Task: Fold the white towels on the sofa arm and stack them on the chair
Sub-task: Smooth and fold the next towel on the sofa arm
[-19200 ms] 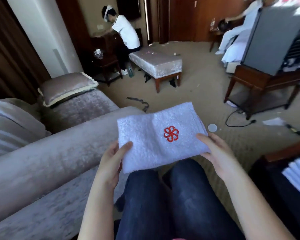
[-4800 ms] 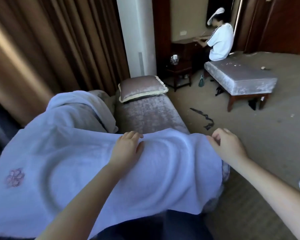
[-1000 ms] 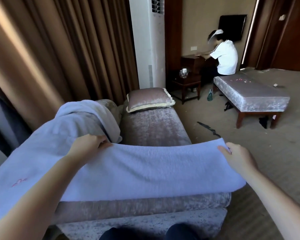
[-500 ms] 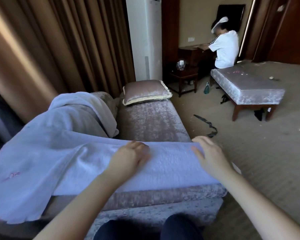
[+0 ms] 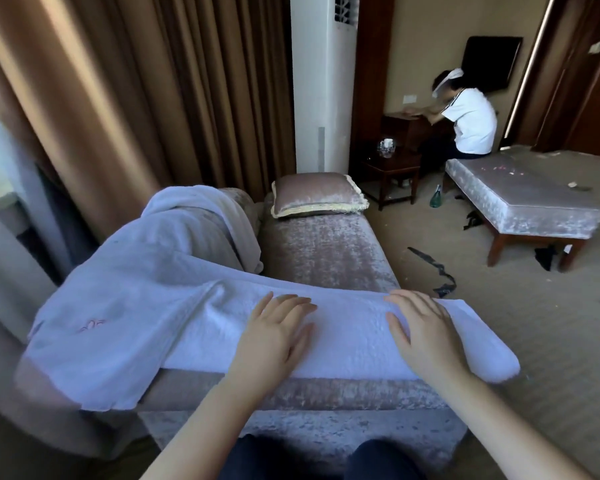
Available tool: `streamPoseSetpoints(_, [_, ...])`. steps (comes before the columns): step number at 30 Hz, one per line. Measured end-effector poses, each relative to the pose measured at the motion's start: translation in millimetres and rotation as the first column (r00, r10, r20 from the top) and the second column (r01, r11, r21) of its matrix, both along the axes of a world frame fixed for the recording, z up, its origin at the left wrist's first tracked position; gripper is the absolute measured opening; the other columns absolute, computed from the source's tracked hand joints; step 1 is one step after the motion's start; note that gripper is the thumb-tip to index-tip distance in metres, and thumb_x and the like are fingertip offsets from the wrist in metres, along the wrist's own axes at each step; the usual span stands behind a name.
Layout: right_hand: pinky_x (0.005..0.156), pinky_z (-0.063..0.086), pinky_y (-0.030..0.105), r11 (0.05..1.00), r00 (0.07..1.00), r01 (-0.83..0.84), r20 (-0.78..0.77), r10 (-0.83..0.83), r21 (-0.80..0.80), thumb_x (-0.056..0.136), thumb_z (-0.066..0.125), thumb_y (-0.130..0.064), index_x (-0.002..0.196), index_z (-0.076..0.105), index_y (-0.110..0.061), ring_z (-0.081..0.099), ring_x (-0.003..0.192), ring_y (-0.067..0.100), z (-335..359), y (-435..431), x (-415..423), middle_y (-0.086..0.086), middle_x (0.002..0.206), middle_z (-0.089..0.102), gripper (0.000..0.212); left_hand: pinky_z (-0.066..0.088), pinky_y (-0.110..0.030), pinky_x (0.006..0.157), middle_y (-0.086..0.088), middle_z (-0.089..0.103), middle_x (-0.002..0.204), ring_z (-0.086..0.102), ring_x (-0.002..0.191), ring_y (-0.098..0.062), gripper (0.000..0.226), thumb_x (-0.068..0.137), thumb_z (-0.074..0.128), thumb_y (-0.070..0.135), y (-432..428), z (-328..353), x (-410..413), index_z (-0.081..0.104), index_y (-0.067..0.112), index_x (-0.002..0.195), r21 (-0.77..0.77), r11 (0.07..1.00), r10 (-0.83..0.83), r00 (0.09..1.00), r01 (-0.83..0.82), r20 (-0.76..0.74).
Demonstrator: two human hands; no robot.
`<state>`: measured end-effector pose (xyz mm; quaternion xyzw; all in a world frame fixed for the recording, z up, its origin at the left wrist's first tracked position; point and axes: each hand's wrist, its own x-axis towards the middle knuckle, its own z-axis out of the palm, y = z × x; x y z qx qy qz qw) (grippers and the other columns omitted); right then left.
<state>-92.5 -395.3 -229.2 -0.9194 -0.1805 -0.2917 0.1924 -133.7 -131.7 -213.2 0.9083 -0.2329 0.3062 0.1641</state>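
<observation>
A large white towel [image 5: 347,336] lies folded lengthwise along the velvet sofa arm [image 5: 291,389], its right end hanging past the arm's end. Its left part spreads wider, with a faint red logo [image 5: 92,325] showing through. My left hand [image 5: 274,337] lies flat on the towel near the middle, fingers straight. My right hand [image 5: 421,336] lies flat on it further right, fingers spread. More white cloth [image 5: 194,220] is draped over the sofa back behind. The chair is out of view.
A cushion [image 5: 317,195] sits at the far end of the sofa seat [image 5: 326,251]. Brown curtains hang at left. A person [image 5: 465,116] sits on a padded bench [image 5: 523,199] at the back right. Dark scraps [image 5: 433,270] lie on the carpet.
Half a second ago my hands lay on the towel with fingers bent; now both are pressed flat and sit a little further right. A second ago they gripped its far edge.
</observation>
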Motion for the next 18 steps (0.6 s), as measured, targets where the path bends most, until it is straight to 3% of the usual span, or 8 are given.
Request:
streamPoseSetpoints(4, [0.092, 0.039, 0.028, 0.955, 0.947, -0.297, 0.123, 0.297, -0.012, 0.090, 0.045, -0.024, 0.106, 0.067, -0.017, 0.056, 0.104, 0.015, 8.1, 90.7, -11.8, -0.005, 0.109, 0.065, 0.028, 0.042, -0.034, 0.085, 0.001, 0.064, 0.109, 0.056, 0.101, -0.022, 0.025, 0.092, 0.047, 0.024, 86.0, 0.6, -48.4, 0.064, 0.012, 0.105, -0.059, 0.970, 0.241, 0.961, -0.236, 0.132])
streamPoseSetpoints(7, [0.088, 0.040, 0.027, 0.881, 0.862, -0.471, 0.188, 0.471, -0.045, 0.087, 0.049, -0.017, 0.098, 0.069, -0.017, 0.060, 0.098, 0.017, 7.4, 159.0, -18.5, -0.006, 0.105, 0.065, 0.023, 0.039, -0.034, 0.078, -0.003, 0.064, 0.103, 0.054, 0.093, -0.026, 0.026, 0.087, 0.045, 0.026, 158.9, -6.3, -85.6, 0.062, 0.011, 0.100, -0.111, 0.870, 0.491, 0.863, -0.480, 0.115])
streamPoseSetpoints(10, [0.083, 0.041, 0.027, 0.787, 0.760, -0.603, 0.209, 0.616, -0.125, 0.081, 0.052, -0.010, 0.093, 0.072, -0.017, 0.060, 0.093, 0.018, 6.8, 219.0, -25.9, -0.002, 0.102, 0.066, 0.024, 0.045, -0.040, 0.067, -0.008, 0.065, 0.098, 0.055, 0.084, -0.032, 0.029, 0.081, 0.044, 0.022, 218.0, -18.5, -117.6, 0.063, 0.007, 0.096, -0.050, 0.745, 0.667, 0.741, -0.665, 0.073])
streamPoseSetpoints(14, [0.075, 0.047, 0.030, 0.681, 0.665, -0.692, 0.155, 0.730, -0.240, 0.072, 0.064, -0.004, 0.095, 0.071, -0.015, 0.060, 0.087, 0.020, 3.8, 275.7, -37.4, 0.002, 0.097, 0.066, 0.027, 0.053, -0.044, 0.065, -0.011, 0.063, 0.105, 0.061, 0.086, -0.036, 0.033, 0.075, 0.062, 0.003, 257.7, -36.9, -136.3, 0.061, 0.009, 0.107, -0.026, 0.695, 0.719, 0.695, -0.719, 0.008])
streamPoseSetpoints(18, [0.088, 0.037, 0.028, 0.726, 0.715, -0.633, 0.157, 0.681, -0.268, 0.072, 0.070, -0.013, 0.109, 0.065, -0.018, 0.056, 0.094, 0.020, 0.2, 297.3, -44.6, -0.002, 0.105, 0.060, 0.038, 0.054, -0.044, 0.081, -0.006, 0.061, 0.119, 0.061, 0.101, -0.032, 0.059, 0.067, 0.079, -0.003, 268.5, -48.4, -128.7, 0.062, 0.014, 0.121, -0.066, 0.738, 0.669, 0.740, -0.672, -0.067])
